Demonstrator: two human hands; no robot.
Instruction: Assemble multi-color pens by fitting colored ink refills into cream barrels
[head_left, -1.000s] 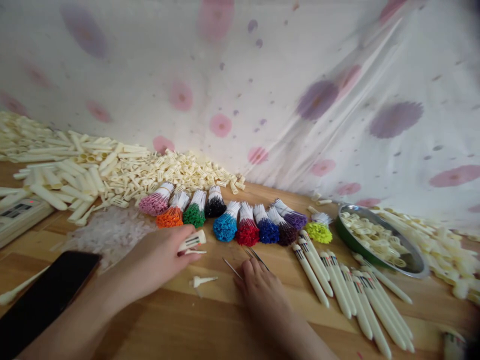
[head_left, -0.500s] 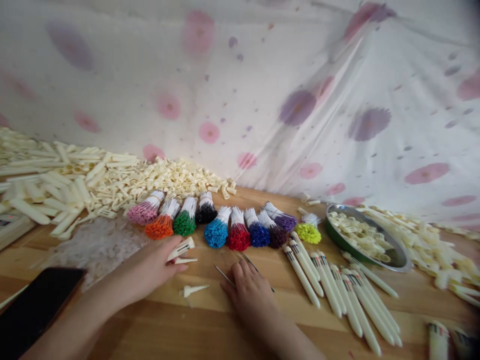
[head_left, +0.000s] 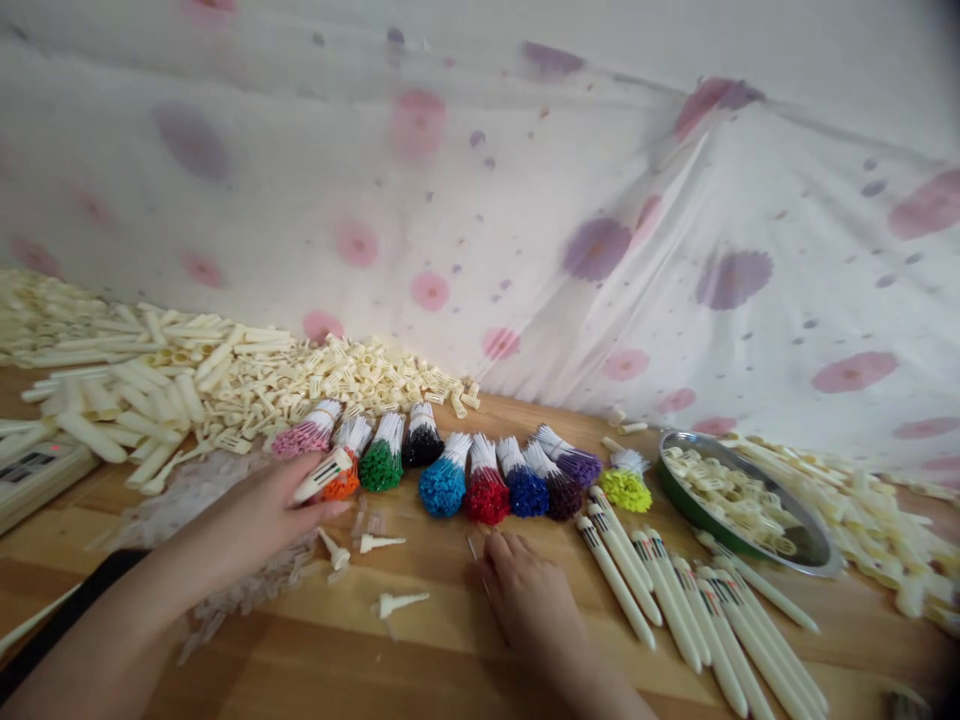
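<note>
My left hand (head_left: 274, 515) is closed on a cream slotted pen top (head_left: 324, 474), held just in front of the orange refill bundle (head_left: 343, 485). To its right lie small cream pointed plungers (head_left: 382, 542), with clear plastic bits beside them. My right hand (head_left: 529, 590) rests low over the table, fingers curled around a thin rod (head_left: 480, 570); whether it is a tool or a refill I cannot tell. Beyond it stand bundles with coloured tips, including red (head_left: 487, 493), light blue (head_left: 444, 487) and dark blue (head_left: 527, 490).
Several cream multicolour pens (head_left: 679, 600) lie at the right, near a metal-rimmed bowl (head_left: 821, 565) of slotted parts. A heap of cream barrels and parts (head_left: 247, 370) fills the back left. Clear plastic pieces (head_left: 180, 520), a phone (head_left: 71, 620) and a grey device (head_left: 45, 475) lie left.
The view has tilted up slightly. My left hand has moved left with the pen top, uncovering another small plunger on the table. My right hand stays low over the thin rod.
</note>
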